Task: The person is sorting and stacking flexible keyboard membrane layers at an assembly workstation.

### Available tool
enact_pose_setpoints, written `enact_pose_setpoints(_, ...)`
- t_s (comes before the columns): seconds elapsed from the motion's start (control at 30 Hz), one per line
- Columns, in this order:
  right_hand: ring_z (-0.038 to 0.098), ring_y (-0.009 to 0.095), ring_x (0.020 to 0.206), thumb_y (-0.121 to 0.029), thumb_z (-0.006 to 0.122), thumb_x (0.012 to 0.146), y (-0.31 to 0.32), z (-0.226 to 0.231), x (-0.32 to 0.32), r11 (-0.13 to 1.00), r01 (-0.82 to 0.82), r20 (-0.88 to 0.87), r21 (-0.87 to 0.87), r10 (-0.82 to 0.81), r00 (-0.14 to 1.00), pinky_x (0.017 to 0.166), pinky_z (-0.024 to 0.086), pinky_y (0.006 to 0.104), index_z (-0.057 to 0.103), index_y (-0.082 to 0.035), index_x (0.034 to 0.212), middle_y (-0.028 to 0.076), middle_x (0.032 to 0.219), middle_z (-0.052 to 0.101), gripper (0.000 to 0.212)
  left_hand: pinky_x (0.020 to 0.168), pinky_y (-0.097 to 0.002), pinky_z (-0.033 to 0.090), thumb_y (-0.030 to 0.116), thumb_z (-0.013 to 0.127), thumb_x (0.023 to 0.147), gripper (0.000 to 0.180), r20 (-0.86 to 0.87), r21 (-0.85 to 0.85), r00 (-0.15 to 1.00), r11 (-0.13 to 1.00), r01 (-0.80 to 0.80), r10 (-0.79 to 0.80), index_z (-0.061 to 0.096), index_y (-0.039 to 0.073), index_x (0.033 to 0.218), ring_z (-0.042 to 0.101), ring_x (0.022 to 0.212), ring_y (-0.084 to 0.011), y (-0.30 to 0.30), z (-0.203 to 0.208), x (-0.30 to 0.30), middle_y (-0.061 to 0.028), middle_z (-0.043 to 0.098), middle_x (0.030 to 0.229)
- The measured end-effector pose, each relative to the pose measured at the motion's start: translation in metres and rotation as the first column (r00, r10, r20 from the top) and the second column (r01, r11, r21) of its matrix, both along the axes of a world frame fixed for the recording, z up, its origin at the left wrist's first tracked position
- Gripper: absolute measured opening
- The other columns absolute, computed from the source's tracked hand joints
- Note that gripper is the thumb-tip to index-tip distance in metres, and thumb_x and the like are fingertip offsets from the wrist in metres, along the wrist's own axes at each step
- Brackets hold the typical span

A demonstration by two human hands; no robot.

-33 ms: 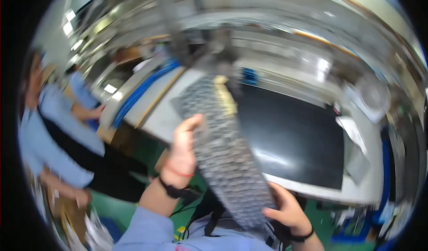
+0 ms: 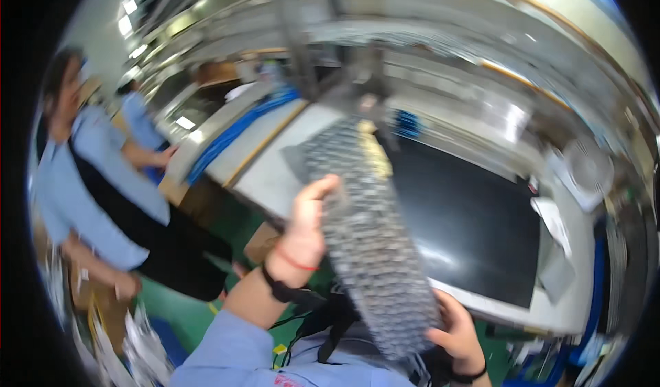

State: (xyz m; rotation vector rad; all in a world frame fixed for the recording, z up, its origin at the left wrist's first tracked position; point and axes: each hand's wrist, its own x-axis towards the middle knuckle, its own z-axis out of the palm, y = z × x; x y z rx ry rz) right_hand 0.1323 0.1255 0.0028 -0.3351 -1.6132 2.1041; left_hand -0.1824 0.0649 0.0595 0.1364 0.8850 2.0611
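A long grey slab with a bumpy surface like bubble wrap is held tilted in front of me, over the near edge of the workbench. My left hand grips its left long side near the far end, thumb on top and other fingers hidden beneath. At the near right corner, my right hand holds it with the thumb on top. A yellow strip shows at the slab's far right edge. What the wrap contains cannot be made out.
Behind the slab lies a black mat on a white workbench. A blue bundle sits at its back edge. White papers lie at right. A co-worker in a blue shirt stands at left; another person is farther back.
The whole view has shifted, so the bench and the co-worker appear farther right. Both hands keep the same hold on the slab.
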Motion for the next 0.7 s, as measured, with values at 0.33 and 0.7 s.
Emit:
enact_pose_setpoints(0.33,0.041,0.034,0.121,-0.043,0.044,0.089,-0.014,0.006,0.013,0.855,0.501,-0.103,-0.135,-0.515,0.851,0.101,0.034,0.047,0.022,-0.005,0.142,0.021,0.137,0.034,0.068,0.09,-0.0439,0.047,0.021,0.043,0.092,0.037,0.179,0.363,0.98,0.932,0.013,-0.083,0.048,-0.003,0.119,0.059,0.1,-0.0295,0.026,-0.027,0.031,-0.0169,0.059,0.111)
enact_pose_setpoints(0.7,0.048,0.027,0.11,0.003,0.055,0.082,0.026,0.053,0.002,0.712,0.7,0.216,-0.047,-0.677,0.703,0.095,0.039,0.0364,0.038,-0.001,0.133,0.016,0.126,0.046,0.054,0.095,-0.033,0.041,0.013,0.054,0.088,0.045,-0.217,0.435,0.975,0.89,0.137,-0.044,0.037,0.006,0.129,0.052,0.11,-0.0168,0.012,-0.021,0.019,-0.0073,0.053,0.119)
